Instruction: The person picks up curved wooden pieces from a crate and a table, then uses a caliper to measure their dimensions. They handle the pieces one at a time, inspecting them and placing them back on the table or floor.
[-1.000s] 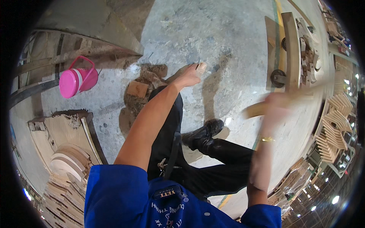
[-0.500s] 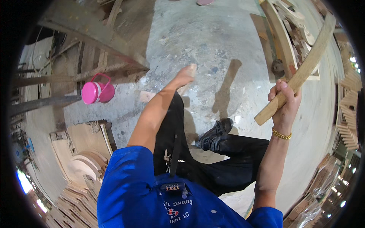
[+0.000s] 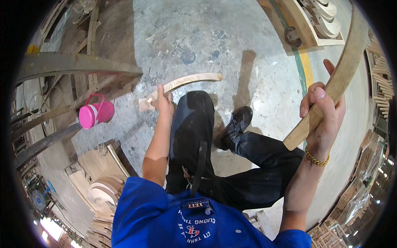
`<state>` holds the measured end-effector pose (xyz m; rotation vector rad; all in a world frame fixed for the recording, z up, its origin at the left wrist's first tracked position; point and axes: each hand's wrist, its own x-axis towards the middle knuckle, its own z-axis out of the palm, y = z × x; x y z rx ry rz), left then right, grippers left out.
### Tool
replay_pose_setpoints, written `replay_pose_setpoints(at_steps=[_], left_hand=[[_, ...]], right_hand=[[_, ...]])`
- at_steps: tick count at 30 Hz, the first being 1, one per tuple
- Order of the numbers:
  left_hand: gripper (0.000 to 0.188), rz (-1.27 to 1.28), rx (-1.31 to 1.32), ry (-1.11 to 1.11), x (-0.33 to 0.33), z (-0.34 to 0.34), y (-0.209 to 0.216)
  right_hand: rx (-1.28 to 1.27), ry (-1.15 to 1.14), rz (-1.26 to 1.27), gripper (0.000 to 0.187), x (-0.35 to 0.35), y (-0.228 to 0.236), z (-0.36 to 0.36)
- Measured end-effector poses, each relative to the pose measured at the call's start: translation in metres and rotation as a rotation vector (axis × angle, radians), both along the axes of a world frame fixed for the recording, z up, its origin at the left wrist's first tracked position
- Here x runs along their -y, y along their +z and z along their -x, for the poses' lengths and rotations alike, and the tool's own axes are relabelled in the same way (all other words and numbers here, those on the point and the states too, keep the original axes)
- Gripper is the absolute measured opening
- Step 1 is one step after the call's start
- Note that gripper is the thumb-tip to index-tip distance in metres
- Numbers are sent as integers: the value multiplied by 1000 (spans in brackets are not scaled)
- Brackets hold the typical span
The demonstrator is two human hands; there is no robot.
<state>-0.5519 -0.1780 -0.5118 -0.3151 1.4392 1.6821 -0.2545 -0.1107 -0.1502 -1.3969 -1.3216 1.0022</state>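
Note:
My right hand [image 3: 326, 109] is closed around the lower end of a long, slightly curved wooden strip [image 3: 341, 68], which slants up past the upper right edge of the picture. Over the floor beside my bent knee, my left hand [image 3: 164, 101] grips one end of a paler curved wooden piece [image 3: 190, 80]. This piece arcs away to the right, beyond the knee. Part of the left fingers is hidden behind the wood. A small pale block [image 3: 143, 105] lies by that hand.
To the left, a pink jug [image 3: 96, 113] stands beside a metal frame [image 3: 82, 63]. Cut curved wood pieces [image 3: 103, 190] are stacked at lower left. A wooden crate [image 3: 300, 22] with curved parts stands at upper right, near a green and yellow floor line [image 3: 305, 66].
My left hand has moved left and nearer, and the pale curved piece now shows at full length. My right hand has shifted slightly right and down, still holding its strip.

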Motion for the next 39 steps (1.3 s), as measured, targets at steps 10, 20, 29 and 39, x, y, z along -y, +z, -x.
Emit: replay_pose_setpoints(at_steps=[10,20,29,39], left_hand=[[49,-53,404,-527,118,-14,66],[56,395,-1226,-1232,154,37,57],[46,96,-394,-1480,114,36,15],[37,147,-79,-1284,134,31,-2]], right_hand=[[-121,74,-2,39,-18,-5,6],[-292,-170,183,36,18,-83,-1],[-177,12,1041,25,101,-178,33],[-230,-560,-340,35,-6,-7,-59]])
